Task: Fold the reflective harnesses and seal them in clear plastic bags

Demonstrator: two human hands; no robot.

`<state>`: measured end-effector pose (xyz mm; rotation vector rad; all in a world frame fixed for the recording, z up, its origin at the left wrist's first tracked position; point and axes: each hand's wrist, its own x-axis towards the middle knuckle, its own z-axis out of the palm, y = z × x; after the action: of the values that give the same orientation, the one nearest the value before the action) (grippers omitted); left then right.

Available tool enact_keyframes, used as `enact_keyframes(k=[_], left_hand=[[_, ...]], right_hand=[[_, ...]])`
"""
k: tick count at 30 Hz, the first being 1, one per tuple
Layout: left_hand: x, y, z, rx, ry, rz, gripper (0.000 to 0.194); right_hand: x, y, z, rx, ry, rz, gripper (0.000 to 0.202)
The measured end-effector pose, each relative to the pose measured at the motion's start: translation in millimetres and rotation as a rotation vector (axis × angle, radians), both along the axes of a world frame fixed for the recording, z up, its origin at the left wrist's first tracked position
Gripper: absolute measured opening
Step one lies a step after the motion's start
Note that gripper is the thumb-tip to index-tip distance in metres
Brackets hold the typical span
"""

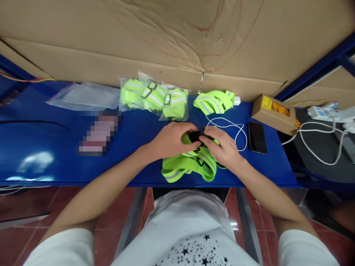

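A loose pile of neon yellow-green reflective strap with grey stripes and black buckles lies near the table's front edge. Above it, my left hand curls its thumb and fingers round a black part on the strap. From the other side my right hand pinches the same black part, its fingertips close to those of my left. The black part looks like a buckle or clip, though my fingers cover much of it. Some strap loops pass under both hands.
Clear bags of folded straps stand along the cardboard wall, beside an unbagged strap bundle. Flat plastic bags lie left. A white cable, black phone and small cardboard box are right. A pixelated object lies left.
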<state>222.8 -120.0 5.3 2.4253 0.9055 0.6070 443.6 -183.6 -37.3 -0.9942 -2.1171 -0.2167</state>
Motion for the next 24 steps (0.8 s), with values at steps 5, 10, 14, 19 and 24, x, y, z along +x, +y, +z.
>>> enact_keyframes(k=[5, 10, 14, 19, 24], left_hand=[[20, 11, 17.3, 0.258, 0.293, -0.002, 0.028], [32, 36, 35.4, 0.344, 0.378, -0.035, 0.034], [34, 64, 53.9, 0.316, 0.421, -0.005, 0.029], [40, 101, 86.9, 0.264, 0.389, -0.020, 0.029], [44, 118, 99.6, 0.280, 0.267, 0.007, 0.037]], right_hand=[[0, 6, 15.5, -0.075, -0.139, 0.038, 0.046], [-1, 24, 39.5, -0.222, -0.110, -0.034, 0.059], [-9, 48, 72.6, -0.443, -0.282, -0.207, 0.060], [-16, 94, 119.1, -0.509, -0.310, -0.316, 0.060], [15, 141, 133.6, -0.471, -0.166, -0.061, 0.080]])
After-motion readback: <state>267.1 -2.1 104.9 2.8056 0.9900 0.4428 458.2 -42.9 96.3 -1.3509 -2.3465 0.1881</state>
